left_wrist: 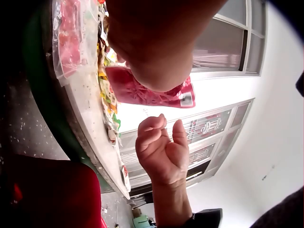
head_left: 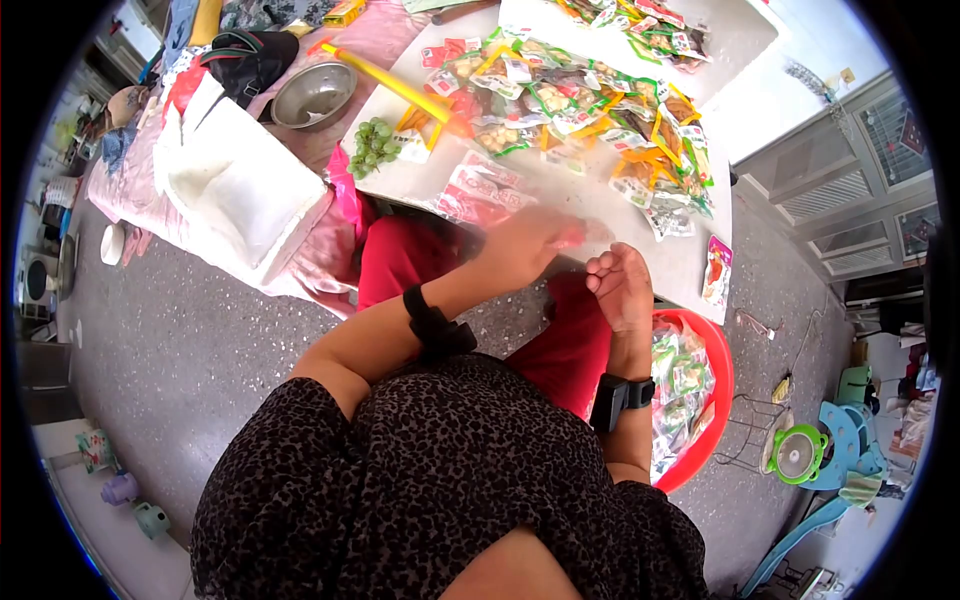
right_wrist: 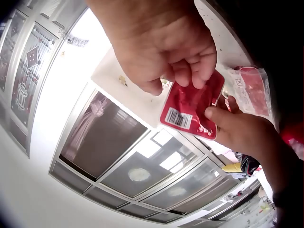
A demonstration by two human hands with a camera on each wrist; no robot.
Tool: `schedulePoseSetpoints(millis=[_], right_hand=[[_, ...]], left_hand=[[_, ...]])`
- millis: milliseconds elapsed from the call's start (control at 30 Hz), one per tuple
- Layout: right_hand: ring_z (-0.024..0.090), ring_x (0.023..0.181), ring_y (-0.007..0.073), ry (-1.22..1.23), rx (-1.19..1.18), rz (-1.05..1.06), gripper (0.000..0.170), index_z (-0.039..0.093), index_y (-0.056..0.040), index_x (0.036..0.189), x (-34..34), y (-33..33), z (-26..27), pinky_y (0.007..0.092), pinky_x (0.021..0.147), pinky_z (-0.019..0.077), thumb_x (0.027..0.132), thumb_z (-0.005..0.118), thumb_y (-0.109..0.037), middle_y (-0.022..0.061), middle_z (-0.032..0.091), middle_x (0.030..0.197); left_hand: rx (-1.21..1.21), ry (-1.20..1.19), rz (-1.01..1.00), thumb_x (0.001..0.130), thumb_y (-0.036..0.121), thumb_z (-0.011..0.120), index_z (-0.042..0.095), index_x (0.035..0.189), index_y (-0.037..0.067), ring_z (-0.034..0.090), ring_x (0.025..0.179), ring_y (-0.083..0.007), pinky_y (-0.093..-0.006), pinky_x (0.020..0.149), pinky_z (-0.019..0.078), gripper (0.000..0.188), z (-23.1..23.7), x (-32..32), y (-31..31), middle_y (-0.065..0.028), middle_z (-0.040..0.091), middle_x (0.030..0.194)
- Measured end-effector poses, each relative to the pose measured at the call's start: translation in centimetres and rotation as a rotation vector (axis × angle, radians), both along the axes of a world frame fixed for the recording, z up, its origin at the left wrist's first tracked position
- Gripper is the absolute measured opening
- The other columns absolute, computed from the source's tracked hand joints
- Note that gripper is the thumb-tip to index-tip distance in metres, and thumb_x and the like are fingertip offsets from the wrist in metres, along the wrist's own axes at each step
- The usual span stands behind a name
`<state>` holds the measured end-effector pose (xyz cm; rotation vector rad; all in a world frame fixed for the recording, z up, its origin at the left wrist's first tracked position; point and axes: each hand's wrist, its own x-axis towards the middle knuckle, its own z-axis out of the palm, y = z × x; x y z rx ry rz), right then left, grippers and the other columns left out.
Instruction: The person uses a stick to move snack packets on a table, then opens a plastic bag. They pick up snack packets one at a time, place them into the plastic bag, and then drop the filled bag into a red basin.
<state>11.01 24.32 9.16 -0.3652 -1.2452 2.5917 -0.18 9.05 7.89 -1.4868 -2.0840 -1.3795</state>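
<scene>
My left hand [head_left: 520, 245] pinches a flat red packet [right_wrist: 192, 105] between thumb and fingers. A white barcode label shows on the packet's face in the right wrist view. In the head view the left hand is blurred and hides most of the packet. My right hand [head_left: 622, 288] is raised beside it, fingers loosely bent and palm showing, holding nothing. The left wrist view shows the right hand [left_wrist: 164, 151] apart from the packet. On the table under the left hand lies a clear bag with red packets [head_left: 482, 190].
Many snack packets [head_left: 570, 95] are heaped on the white table [head_left: 400, 185]. Green grapes [head_left: 373, 147] and a yellow stick [head_left: 390, 82] lie at its left. A white foam box [head_left: 235, 190] and metal bowl [head_left: 314, 96] sit further left. A red basket [head_left: 722, 380] of packets stands at right.
</scene>
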Motion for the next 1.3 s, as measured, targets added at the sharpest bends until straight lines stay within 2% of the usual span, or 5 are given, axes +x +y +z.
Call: schedulePoseSetpoints(millis=[233, 567, 700, 833, 1300], right_hand=[[0.055, 0.061, 0.0229, -0.281, -0.213, 0.18, 0.053, 0.044, -0.0031, 0.096, 0.7, 1.2, -1.3, 0.0266, 0.045, 0.0401, 0.082, 0.026, -0.052, 0.0101, 0.057, 0.071], [0.052, 0.093, 0.0223, -0.089, -0.424, 0.297, 0.048, 0.042, 0.0054, 0.105, 1.9, -1.5, -3.8, 0.034, 0.081, 0.0427, 0.072, 0.06, -0.024, 0.0153, 0.051, 0.103], [0.053, 0.09, 0.0223, 0.007, -0.344, 0.23, 0.044, 0.044, 0.0053, 0.103, 1.8, -1.6, -3.2, 0.0356, 0.08, 0.0442, 0.07, 0.062, -0.017, 0.0153, 0.052, 0.1], [0.055, 0.085, 0.0238, 0.013, -0.166, -0.072, 0.018, 0.046, -0.0009, 0.091, 1.2, 0.2, -2.9, 0.0397, 0.075, 0.0467, 0.076, 0.054, -0.006, 0.0143, 0.055, 0.095], [0.056, 0.08, 0.02, -0.091, 0.092, -0.225, 0.013, 0.045, 0.0006, 0.092, -1.8, 0.3, -4.8, 0.0328, 0.072, 0.0473, 0.079, 0.043, 0.001, 0.0141, 0.055, 0.091]], left_hand=[[0.042, -1.28, -0.346, 0.08, 0.014, 0.047, 0.05, 0.101, -0.001, 0.049, 0.089, -0.0152, -0.0276, 0.075, 0.0399, 0.026, 1.7, 0.7, -0.3, -0.0075, 0.051, 0.097], [-0.025, -0.943, -0.873, 0.075, 0.005, 0.05, 0.053, 0.09, 0.002, 0.048, 0.093, -0.0164, -0.0265, 0.084, 0.0359, 0.016, 1.0, 0.0, -1.2, -0.0077, 0.052, 0.098], [-0.149, -1.043, -0.353, 0.072, 0.011, 0.055, 0.053, 0.086, 0.004, 0.05, 0.086, -0.0144, -0.026, 0.074, 0.04, 0.016, 1.1, 0.1, -1.0, -0.0063, 0.053, 0.091], [-0.249, -0.188, 0.268, 0.068, 0.019, 0.055, 0.052, 0.09, 0.003, 0.051, 0.083, -0.0247, -0.0353, 0.068, 0.042, 0.027, -1.8, -0.9, -0.1, -0.0126, 0.052, 0.085], [-0.328, -0.117, 0.296, 0.071, 0.015, 0.046, 0.046, 0.102, 0.003, 0.049, 0.078, -0.0277, -0.0372, 0.065, 0.0413, 0.033, -3.9, -2.1, -0.3, -0.0139, 0.051, 0.076]])
